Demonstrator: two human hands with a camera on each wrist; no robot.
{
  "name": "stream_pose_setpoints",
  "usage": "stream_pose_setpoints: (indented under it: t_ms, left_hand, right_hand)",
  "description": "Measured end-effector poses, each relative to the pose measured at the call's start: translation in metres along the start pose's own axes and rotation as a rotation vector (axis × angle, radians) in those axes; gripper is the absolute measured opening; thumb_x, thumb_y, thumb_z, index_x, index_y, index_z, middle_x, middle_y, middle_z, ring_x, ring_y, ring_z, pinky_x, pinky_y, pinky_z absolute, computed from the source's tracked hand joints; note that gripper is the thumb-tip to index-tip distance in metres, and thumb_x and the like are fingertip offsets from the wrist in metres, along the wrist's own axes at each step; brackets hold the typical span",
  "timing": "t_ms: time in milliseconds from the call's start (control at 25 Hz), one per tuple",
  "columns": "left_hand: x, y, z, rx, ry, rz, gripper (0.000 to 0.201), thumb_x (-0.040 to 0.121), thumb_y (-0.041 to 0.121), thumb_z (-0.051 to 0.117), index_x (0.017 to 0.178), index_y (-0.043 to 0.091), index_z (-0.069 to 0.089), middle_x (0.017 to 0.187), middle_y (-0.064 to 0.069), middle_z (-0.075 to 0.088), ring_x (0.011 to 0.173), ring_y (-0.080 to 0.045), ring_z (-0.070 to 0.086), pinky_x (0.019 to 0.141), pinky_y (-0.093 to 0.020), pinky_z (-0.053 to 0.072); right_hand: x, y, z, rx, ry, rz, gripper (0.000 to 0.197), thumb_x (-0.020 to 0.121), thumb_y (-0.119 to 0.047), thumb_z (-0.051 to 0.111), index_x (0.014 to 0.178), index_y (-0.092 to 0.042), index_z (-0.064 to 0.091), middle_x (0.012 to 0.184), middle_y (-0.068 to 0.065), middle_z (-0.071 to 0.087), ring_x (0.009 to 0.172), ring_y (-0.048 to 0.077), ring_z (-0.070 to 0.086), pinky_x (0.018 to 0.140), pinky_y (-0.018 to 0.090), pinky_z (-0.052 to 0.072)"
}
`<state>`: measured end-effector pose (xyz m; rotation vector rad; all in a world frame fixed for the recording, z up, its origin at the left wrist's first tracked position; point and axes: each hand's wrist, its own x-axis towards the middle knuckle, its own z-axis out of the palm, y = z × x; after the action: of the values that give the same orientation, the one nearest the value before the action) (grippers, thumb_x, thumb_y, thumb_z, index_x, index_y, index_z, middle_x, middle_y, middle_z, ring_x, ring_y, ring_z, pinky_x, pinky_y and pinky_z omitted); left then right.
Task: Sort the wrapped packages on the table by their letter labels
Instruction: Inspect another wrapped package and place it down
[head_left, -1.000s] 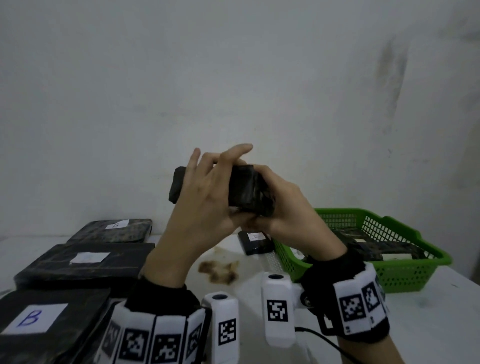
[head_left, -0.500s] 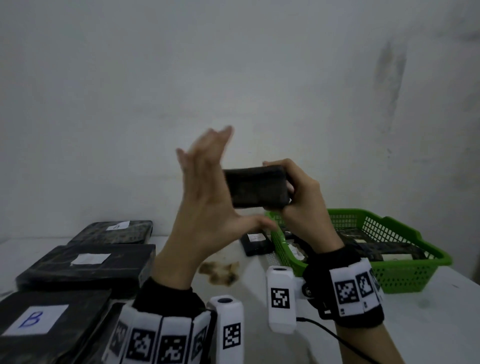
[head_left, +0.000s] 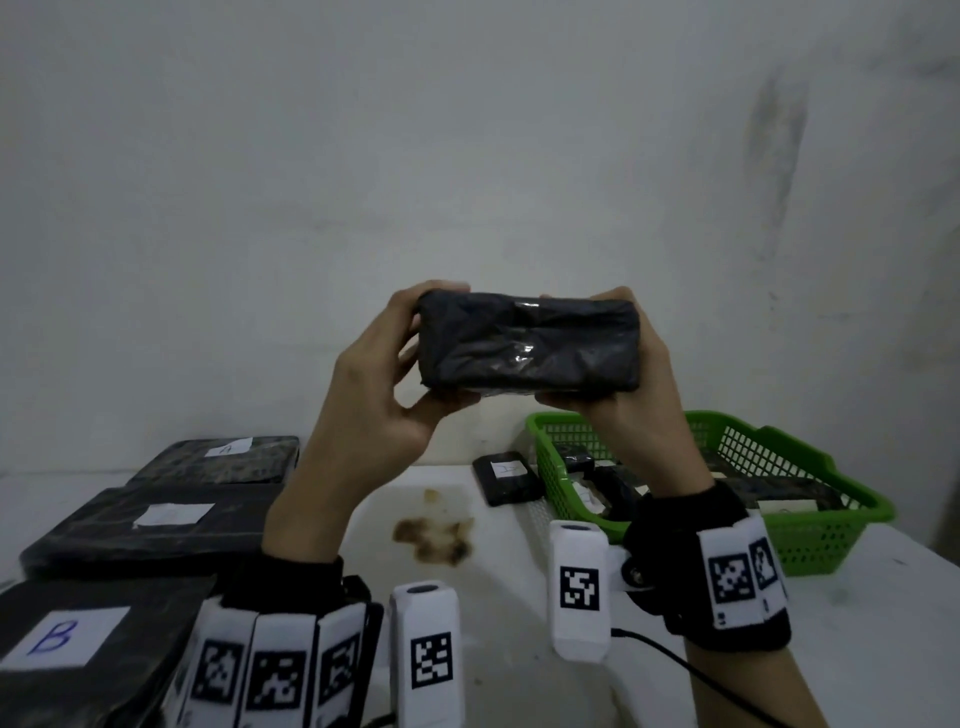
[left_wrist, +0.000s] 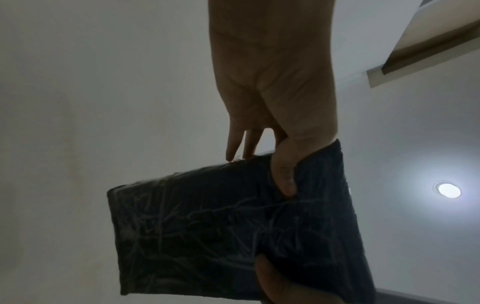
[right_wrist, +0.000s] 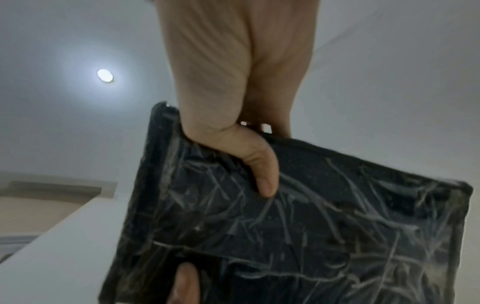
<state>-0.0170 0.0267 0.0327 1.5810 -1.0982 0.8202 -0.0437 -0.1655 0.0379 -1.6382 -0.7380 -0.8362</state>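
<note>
both my left hand (head_left: 374, 395) and right hand (head_left: 631, 410) grip the black wrapped package (head_left: 530, 345) between my fingers, no label showing, so next i'd turn it over.

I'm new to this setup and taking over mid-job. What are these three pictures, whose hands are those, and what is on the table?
No machine here: a person wears cameras. The wide picture comes from the head, the other two from each wrist, looking up along the palm.

The left hand and right hand grip the two ends of one black wrapped package, raised above the white table. No label shows on it in any view.

On the table's left lie three larger black packages; the nearest reads B. A small package lies beside a green basket that holds more. A brown stain marks the middle.

The checkered white blocks are wristband markers.
</note>
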Motion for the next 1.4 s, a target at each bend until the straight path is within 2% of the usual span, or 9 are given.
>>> stream_pose_setpoints:
  t_ms: [160, 280, 560, 760, 1000, 1120, 1240, 1320, 1400]
  left_hand:
    - [-0.002, -0.003, 0.0, 0.01, 0.023, -0.01, 0.052, 0.067, 0.009, 0.069, 0.103, 0.034, 0.041, 0.103, 0.015, 0.054, 0.096, 0.013, 0.055, 0.075, -0.006, 0.047]
    - [-0.001, -0.005, 0.004, 0.03, 0.027, -0.008, 0.054, 0.064, 0.006, 0.07, 0.099, 0.034, 0.041, 0.099, 0.014, 0.055, 0.092, 0.012, 0.055, 0.071, -0.005, 0.047]
    - [-0.002, 0.003, -0.001, -0.048, -0.05, 0.004, 0.076, 0.07, 0.025, 0.076, 0.132, 0.036, 0.033, 0.127, 0.021, 0.049, 0.12, -0.001, 0.049, 0.097, -0.02, 0.046]
    - [-0.001, 0.005, 0.001, -0.033, 0.034, 0.034, 0.051, 0.063, 0.021, 0.079, 0.099, 0.035, 0.046, 0.109, 0.017, 0.058, 0.105, 0.002, 0.056, 0.081, -0.014, 0.05]
    - [0.0, 0.006, 0.001, 0.02, 0.065, 0.042, 0.053, 0.064, 0.019, 0.076, 0.1, 0.036, 0.042, 0.106, 0.01, 0.058, 0.098, -0.005, 0.058, 0.074, -0.018, 0.053]
    - [-0.001, 0.006, -0.001, 0.041, 0.123, 0.028, 0.049, 0.066, 0.013, 0.073, 0.099, 0.028, 0.041, 0.098, 0.014, 0.054, 0.089, 0.002, 0.056, 0.066, -0.01, 0.048]
    - [0.0, 0.0, -0.008, -0.048, 0.284, -0.061, 0.045, 0.067, 0.018, 0.072, 0.098, 0.028, 0.041, 0.093, 0.013, 0.049, 0.086, 0.005, 0.053, 0.071, -0.013, 0.048]
    - [0.001, -0.003, -0.012, -0.202, 0.424, -0.162, 0.041, 0.067, 0.029, 0.071, 0.096, 0.029, 0.042, 0.096, 0.007, 0.05, 0.093, -0.009, 0.056, 0.073, -0.027, 0.055]
    - [0.002, -0.003, -0.011, -0.369, 0.538, -0.28, 0.04, 0.07, 0.026, 0.075, 0.095, 0.025, 0.043, 0.094, 0.004, 0.052, 0.09, -0.015, 0.059, 0.066, -0.029, 0.058]
  right_hand:
    - [-0.001, -0.001, -0.001, -0.02, -0.112, -0.027, 0.069, 0.063, 0.009, 0.077, 0.11, -0.03, 0.045, 0.11, -0.011, 0.059, 0.105, 0.002, 0.059, 0.085, 0.018, 0.049]
    - [-0.001, -0.002, 0.0, -0.003, -0.06, -0.024, 0.056, 0.058, 0.007, 0.08, 0.093, -0.022, 0.048, 0.094, -0.01, 0.062, 0.089, 0.002, 0.061, 0.074, 0.018, 0.051]
    - [-0.003, -0.006, 0.005, 0.08, 0.026, -0.003, 0.051, 0.059, 0.017, 0.075, 0.087, -0.016, 0.048, 0.084, -0.009, 0.062, 0.082, 0.002, 0.061, 0.063, 0.02, 0.053]
    - [-0.002, -0.005, 0.011, 0.018, 0.032, -0.075, 0.045, 0.064, 0.009, 0.077, 0.09, -0.017, 0.051, 0.093, -0.011, 0.068, 0.092, 0.008, 0.065, 0.075, 0.026, 0.054]
    - [-0.002, -0.006, 0.014, -0.016, 0.041, -0.062, 0.048, 0.064, 0.01, 0.077, 0.093, -0.017, 0.05, 0.094, -0.018, 0.067, 0.096, -0.001, 0.063, 0.08, 0.019, 0.052]
    - [0.0, -0.007, 0.014, -0.147, 0.016, -0.041, 0.063, 0.065, -0.001, 0.08, 0.112, -0.024, 0.045, 0.115, -0.013, 0.058, 0.109, -0.002, 0.055, 0.085, 0.012, 0.045]
    - [0.002, 0.008, 0.003, -0.378, -0.023, 0.23, 0.103, 0.069, -0.019, 0.08, 0.145, -0.025, 0.011, 0.147, 0.001, 0.031, 0.136, 0.01, 0.03, 0.101, 0.019, 0.029]
    - [0.0, 0.021, -0.008, -0.475, -0.104, 0.518, 0.123, 0.068, -0.025, 0.08, 0.147, -0.021, -0.015, 0.155, 0.01, 0.014, 0.142, 0.02, 0.02, 0.108, 0.029, 0.024]
    - [-0.004, 0.029, -0.016, -0.481, -0.175, 0.73, 0.128, 0.071, -0.031, 0.077, 0.142, -0.017, -0.028, 0.156, 0.016, 0.01, 0.141, 0.026, 0.021, 0.108, 0.032, 0.025]
